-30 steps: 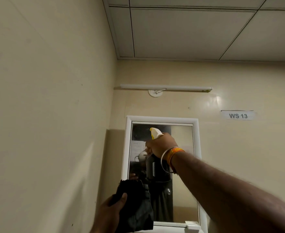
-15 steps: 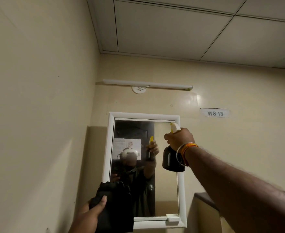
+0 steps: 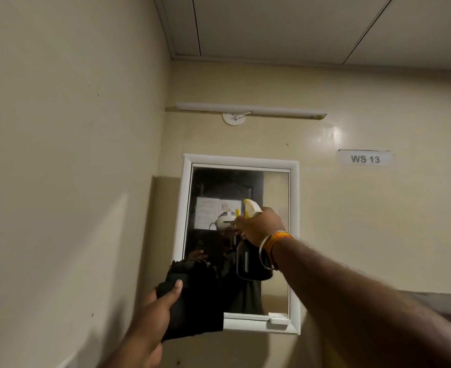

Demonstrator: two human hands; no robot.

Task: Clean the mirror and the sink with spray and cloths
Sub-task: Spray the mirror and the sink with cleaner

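One rectangular white-framed wall mirror (image 3: 275, 187) hangs on the cream end wall (image 3: 365, 221), close to the corner with the left side wall (image 3: 59, 155). Two hands are raised in front of it. The right hand (image 3: 261, 225) has its fingers wrapped round the neck of one dark spray bottle with a white and yellow trigger head (image 3: 251, 208); the head points at the glass, and the dark body hangs below the hand, over the middle of the mirror. Whether a finger is on the trigger cannot be told. On the right wrist sit two bands, one orange (image 3: 279, 238) and one pale (image 3: 263, 245).

The left hand (image 3: 156, 306) grips one folded black cloth (image 3: 195, 296), thumb pressed across its front, held upright over the mirror's lower left corner.

Above the mirror, one long white tube light (image 3: 251, 109) runs across the wall, with one round white fitting (image 3: 233, 119) just beneath it. One small label reading "WS 13" (image 3: 365, 158) is fixed to the right of the mirror. One grey ledge (image 3: 445, 301) shows at the right edge. The sink is out of view.
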